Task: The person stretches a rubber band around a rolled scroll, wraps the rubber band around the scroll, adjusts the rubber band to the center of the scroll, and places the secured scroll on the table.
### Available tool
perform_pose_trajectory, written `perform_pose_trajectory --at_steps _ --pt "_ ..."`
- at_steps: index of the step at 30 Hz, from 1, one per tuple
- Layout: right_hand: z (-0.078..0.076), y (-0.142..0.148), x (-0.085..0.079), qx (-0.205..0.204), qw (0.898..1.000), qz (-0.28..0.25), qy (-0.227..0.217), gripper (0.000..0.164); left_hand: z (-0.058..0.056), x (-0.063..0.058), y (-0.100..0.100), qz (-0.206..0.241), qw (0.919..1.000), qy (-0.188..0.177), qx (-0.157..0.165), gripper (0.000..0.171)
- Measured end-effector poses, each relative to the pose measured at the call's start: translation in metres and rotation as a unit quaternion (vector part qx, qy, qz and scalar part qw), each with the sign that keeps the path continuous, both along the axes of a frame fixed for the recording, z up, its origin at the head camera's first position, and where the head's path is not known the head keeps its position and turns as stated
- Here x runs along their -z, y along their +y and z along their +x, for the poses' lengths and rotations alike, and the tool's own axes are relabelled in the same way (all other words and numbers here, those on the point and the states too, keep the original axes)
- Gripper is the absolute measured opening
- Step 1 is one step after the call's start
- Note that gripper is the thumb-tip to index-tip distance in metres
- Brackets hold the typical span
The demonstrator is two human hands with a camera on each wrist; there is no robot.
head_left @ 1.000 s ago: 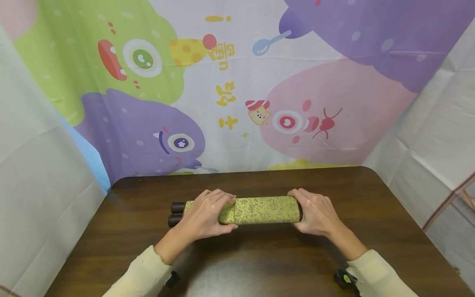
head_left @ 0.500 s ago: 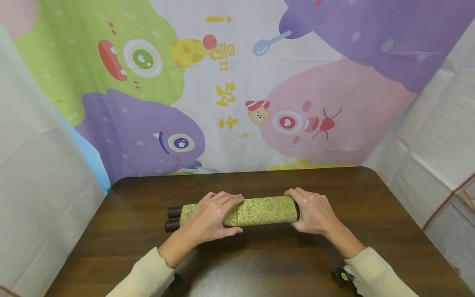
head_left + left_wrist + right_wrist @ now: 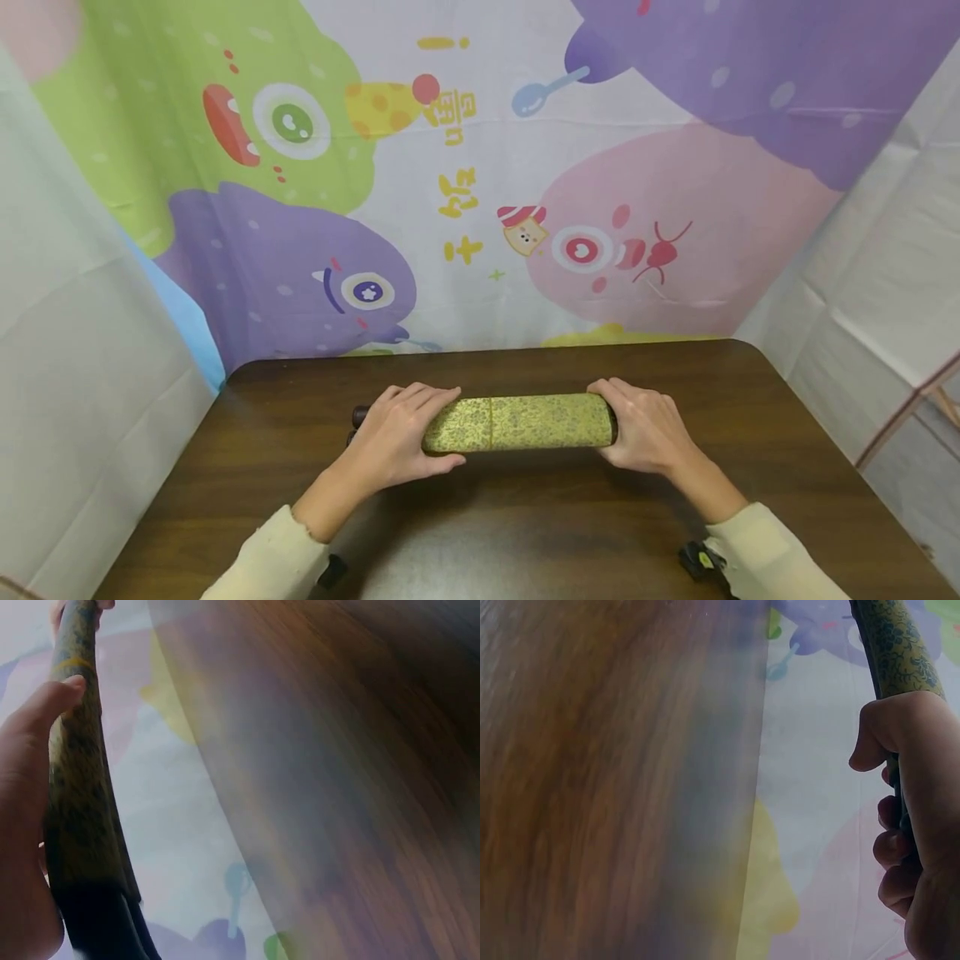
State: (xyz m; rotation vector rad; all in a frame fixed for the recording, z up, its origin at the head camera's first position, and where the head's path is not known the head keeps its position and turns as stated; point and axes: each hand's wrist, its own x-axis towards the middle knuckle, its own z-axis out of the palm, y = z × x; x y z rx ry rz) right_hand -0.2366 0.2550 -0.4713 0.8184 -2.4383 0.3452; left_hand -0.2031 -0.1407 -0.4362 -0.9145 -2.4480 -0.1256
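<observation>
A rolled scroll (image 3: 551, 421) in yellow-green patterned brocade lies crosswise between the two hands, above the brown table. My left hand (image 3: 393, 433) grips it near its left end, thumb along the near side and fingers over the far side. Past that hand stick out two dark roller knobs (image 3: 360, 414), mostly covered. Around the right end curls my right hand (image 3: 648, 429), hiding the tips there. In the left wrist view the thumb lies along the brocade (image 3: 79, 765), close to a thin yellow band. The right wrist view shows fingers wrapped around the scroll (image 3: 900, 652).
The brown wooden table (image 3: 480, 533) reaches back to a cloth backdrop (image 3: 480, 308) printed with cartoon monsters. Pale cloth walls (image 3: 82, 333) stand at both sides. Dark straps with small devices (image 3: 697, 560) sit at the sleeves.
My left hand shifts slightly right, then slides left along the scroll, uncovering more brocade and covering more of the knobs. The scroll tilts a little, then levels. My right hand keeps its grip.
</observation>
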Motion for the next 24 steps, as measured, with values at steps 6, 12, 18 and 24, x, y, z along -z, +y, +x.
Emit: perform_pose_trajectory --at_steps 6,12,18,24 --pt "-0.001 0.007 0.000 0.000 1.000 -0.008 0.008 0.069 -0.001 0.002 -0.017 0.025 0.9995 -0.010 -0.014 0.086" --pt "-0.001 0.012 0.000 0.008 1.000 -0.010 -0.002 0.071 -0.004 0.007 -0.033 0.042 0.9976 -0.037 -0.040 0.063" --pt "-0.001 0.012 -0.001 0.005 1.000 -0.012 -0.007 0.069 -0.005 0.011 -0.041 0.042 0.9979 -0.031 -0.038 0.060" --pt "0.000 0.012 -0.002 -0.002 1.000 -0.006 -0.031 0.069 -0.006 0.013 -0.042 0.031 0.9988 -0.030 -0.024 0.086"
